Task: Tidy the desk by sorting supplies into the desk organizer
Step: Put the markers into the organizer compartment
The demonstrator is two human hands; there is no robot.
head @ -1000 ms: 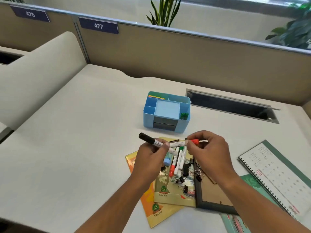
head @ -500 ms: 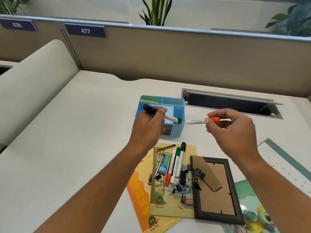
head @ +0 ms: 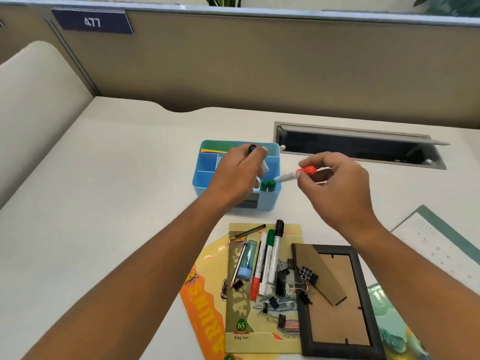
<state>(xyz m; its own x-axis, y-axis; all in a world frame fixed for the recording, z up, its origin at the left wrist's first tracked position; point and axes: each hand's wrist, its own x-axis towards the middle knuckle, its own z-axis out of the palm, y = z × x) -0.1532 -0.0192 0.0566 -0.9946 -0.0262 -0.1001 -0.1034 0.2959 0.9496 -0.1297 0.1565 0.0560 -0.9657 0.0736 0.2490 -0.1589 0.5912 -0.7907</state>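
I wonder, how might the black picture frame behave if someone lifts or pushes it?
The picture frame looks rigid, so it should lift as one piece. Its cardboard stand may swing loose. The binder clips resting on it would probably slide off.

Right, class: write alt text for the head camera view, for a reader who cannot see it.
A person's left hand holds a black-capped marker over a blue desk organizer while the right hand pinches a red-capped marker beside it. Nearer the camera, more markers and binder clips lie on yellow booklets beside a picture frame.

Blue plastic organizer (head: pixel 275 201), matt white desk (head: pixel 117 203)
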